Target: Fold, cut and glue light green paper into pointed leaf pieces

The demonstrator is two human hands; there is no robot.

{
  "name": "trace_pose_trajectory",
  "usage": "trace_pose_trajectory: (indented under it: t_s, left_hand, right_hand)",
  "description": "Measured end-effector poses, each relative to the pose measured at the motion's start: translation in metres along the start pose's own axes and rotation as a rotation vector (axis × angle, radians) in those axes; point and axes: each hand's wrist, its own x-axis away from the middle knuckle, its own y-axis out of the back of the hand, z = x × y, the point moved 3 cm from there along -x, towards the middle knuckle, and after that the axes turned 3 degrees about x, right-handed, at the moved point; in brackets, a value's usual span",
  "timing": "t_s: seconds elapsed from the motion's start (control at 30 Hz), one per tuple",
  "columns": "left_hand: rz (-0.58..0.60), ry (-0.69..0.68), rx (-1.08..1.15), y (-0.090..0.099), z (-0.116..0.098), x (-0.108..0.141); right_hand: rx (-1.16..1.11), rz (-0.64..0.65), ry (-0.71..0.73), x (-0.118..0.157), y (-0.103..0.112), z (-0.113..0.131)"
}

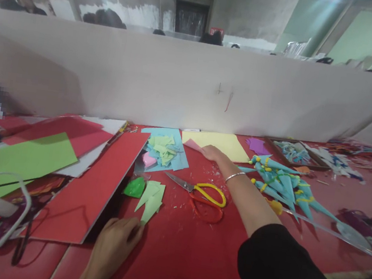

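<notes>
My right hand [211, 153] reaches to the back of the red table, its fingers closed on a sheet of pink paper [192, 145]. Nearer the front edge, my left hand [118, 240] is curled, thumb and fingers meeting at the tip of a light green paper piece [152, 206] in a small stack. Between the hands lie scissors [195, 190] with one yellow and one red handle, blades apart. Behind the stack, cut light green pieces [163, 148] are heaped on blue paper [183, 160], beside a pink lump [149, 160]. A green lump [134, 187] sits left of the stack.
A raised red board [94, 191] stands at left, near green paper [29, 158] and a white cable [26, 202]. Yellow paper [220, 144] and purple paper [257, 145] lie along the white partition [146, 77]. Blue paper cones [279, 183] and a tray [323, 166] are at right.
</notes>
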Motion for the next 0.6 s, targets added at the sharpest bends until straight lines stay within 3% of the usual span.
trace_pose_trajectory:
  t_s: [0.33, 0.6]
  left_hand:
    - [-0.019, -0.004, 0.002, -0.001, 0.001, 0.0]
    - [-0.01, 0.007, 0.005, 0.002, 0.0, -0.001]
  right_hand:
    - [0.03, -0.007, -0.111, 0.001, -0.012, -0.004]
    - [0.116, 0.025, -0.03, -0.005, -0.004, -0.001]
